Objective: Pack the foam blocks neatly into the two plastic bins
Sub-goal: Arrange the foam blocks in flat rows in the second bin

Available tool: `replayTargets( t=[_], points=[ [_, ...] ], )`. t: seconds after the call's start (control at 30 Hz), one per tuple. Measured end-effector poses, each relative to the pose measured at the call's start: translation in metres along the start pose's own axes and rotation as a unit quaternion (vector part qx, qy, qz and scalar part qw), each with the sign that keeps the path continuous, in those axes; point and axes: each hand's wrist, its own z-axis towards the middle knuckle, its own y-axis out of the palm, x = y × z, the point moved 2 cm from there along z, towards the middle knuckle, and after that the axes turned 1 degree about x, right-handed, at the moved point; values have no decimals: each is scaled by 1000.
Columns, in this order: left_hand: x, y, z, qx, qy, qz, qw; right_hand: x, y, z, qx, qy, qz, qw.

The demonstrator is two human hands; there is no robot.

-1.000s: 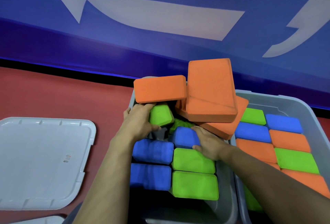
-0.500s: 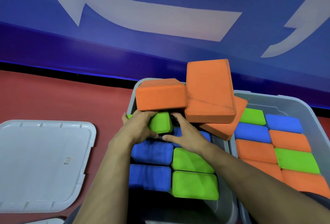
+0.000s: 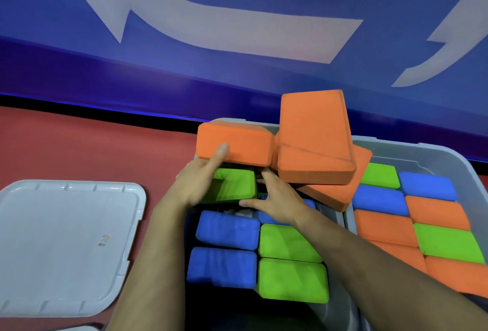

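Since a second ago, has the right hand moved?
Yes. The right hand slid left and toward the bin's far end, off the blue block to the green block that the left hand holds.

Left bin (image 3: 333, 312): grey plastic, holds blue blocks (image 3: 227, 230) and bright green blocks (image 3: 291, 280), orange blocks (image 3: 314, 137) piled on top. Right bin (image 3: 433, 153): same grey, blocks in orange, green, blue mixed. Lid (image 3: 66, 246): pale grey with a small sticker. Floor (image 3: 92, 145) red. Wall banner (image 3: 237, 8) blue with a pale grey-white graphic.
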Motion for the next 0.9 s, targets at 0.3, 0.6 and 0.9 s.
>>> replayTargets(
  t=[0.3, 0.6, 0.9],
  points=[
    [11, 0, -6, 116, -113, -212, 964, -5, 0, -3, -11, -19, -37, 999],
    [11, 2, 0, 94, -158, -413, 892, 12, 7, -12, -39, 20, -64, 997],
    [15, -22, -3, 187, -46, -468, 862, 12, -2, -4, -63, -1, -39, 997]
  ],
)
